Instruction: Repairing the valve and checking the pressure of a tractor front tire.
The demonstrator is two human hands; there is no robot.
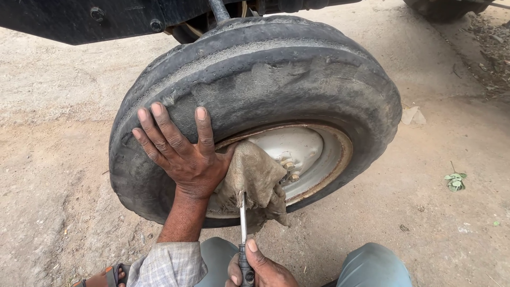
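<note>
Left hand point(183, 154) flat on worn tyre point(255, 85), pinning cloth point(255, 175) at rim point(324, 159). Right hand point(260, 268) clenched around screwdriver point(243, 223), tip under cloth. Could slip, probably jabbing the thumb.

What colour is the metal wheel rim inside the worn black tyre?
The metal wheel rim is whitish grey with a rusty brown edge, seen in the head view.

A dirty cloth point(254, 178) covers the near part of the wheel rim point(319, 154), and the tip of the metal tool point(243, 220) disappears under it — what it meets there cannot be told. The right hand point(261, 270) is cut off by the bottom edge. The tyre point(276, 79) top is hidden behind the dark vehicle body point(79, 18) — itself cropped by the top edge.
</note>
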